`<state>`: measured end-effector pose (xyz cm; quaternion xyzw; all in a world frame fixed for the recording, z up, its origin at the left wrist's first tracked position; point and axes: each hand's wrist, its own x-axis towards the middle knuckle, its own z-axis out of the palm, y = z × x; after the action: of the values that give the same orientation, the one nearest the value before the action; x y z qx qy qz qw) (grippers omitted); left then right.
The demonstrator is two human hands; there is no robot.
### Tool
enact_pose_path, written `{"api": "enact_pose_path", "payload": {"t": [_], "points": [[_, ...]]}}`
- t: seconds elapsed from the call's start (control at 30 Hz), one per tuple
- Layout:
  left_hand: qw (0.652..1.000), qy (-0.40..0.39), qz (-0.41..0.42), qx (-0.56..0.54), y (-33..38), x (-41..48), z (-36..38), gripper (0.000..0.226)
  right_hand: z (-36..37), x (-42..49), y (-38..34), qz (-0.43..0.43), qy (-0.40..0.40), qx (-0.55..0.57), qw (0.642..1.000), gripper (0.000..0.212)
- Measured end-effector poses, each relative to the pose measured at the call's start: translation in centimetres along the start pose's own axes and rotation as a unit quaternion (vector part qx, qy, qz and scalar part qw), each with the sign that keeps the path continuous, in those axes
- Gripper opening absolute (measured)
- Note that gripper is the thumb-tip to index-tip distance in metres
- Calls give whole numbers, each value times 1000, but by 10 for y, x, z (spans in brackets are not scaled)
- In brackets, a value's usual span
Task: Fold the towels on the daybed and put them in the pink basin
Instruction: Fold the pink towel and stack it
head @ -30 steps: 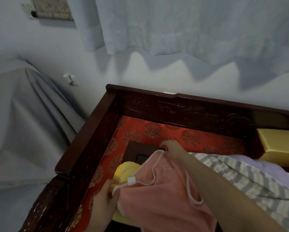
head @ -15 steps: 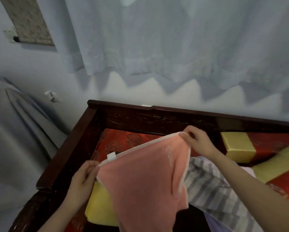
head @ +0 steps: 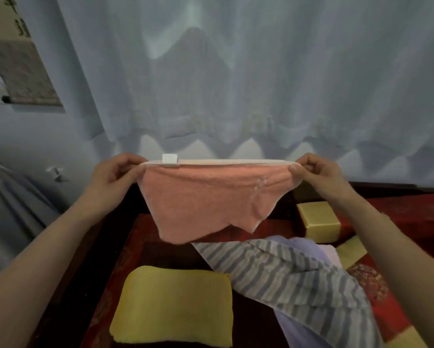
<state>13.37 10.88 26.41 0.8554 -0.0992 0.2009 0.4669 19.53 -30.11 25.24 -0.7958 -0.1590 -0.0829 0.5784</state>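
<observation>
Pink towel (head: pixel 206 197) hangs stretched between left hand (head: pixel 113 175) and right hand (head: pixel 316 174), both pinching its top corners.

The pink towel (head: pixel 206 197), pinched taut between the left hand (head: pixel 113 172) and the right hand (head: pixel 316 172), hangs like a screen before the curtain (head: pixel 236 84). Open air lies under its lower edge, above the daybed (head: pixel 399 209). Lower left, a yellow pad (head: pixel 175 305) fills the near surface; the striped towel (head: pixel 286 277) and a yellow block (head: pixel 319 219) crowd the right
</observation>
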Motion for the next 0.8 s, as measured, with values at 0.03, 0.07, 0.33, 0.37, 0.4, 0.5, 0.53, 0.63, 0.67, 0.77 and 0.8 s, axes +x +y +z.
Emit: {"api": "enact_pose_path", "payload": {"t": [0.03, 0.07, 0.33, 0.37, 0.4, 0.5, 0.53, 0.63, 0.67, 0.77, 0.8], "points": [[1000, -19, 3, -21, 4, -4, 1, 18, -3, -7, -3, -2, -16, 1, 1000, 33], [998, -47, -2, -45, 7, -12, 2, 13, -5, -16, -4, 1, -36, 1, 999, 28], [959, -254, -107, -70, -48, -123, 26, 37, 2, -121, 61, 117, -168, -3, 979, 15], [954, -267, -122, -68, -58, -140, 32, 40, 6, -137, 73, 132, -178, -12, 975, 15], [949, -277, -139, -62, -69, -155, 38, 41, 12, -153, 85, 149, -184, -18, 971, 15], [928, -322, -180, -59, -98, -194, 60, 35, 29, -196, 120, 210, -181, -5, 961, 20], [920, -331, -197, -64, -104, -202, 66, 32, 34, -209, 132, 225, -178, -2, 958, 28], [911, -331, -233, -81, -115, -208, 82, 21, 44, -227, 155, 259, -135, 9, 956, 34], [910, -326, -239, -89, -118, -204, 87, 21, 47, -226, 157, 269, -124, 17, 955, 26], [918, -266, -266, -128, -123, -181, 102, 18, 57, -205, 155, 268, -87, 21, 959, 19], [921, -234, -283, -133, -125, -171, 107, 15, 60, -193, 155, 267, -58, 24, 962, 18]]}}
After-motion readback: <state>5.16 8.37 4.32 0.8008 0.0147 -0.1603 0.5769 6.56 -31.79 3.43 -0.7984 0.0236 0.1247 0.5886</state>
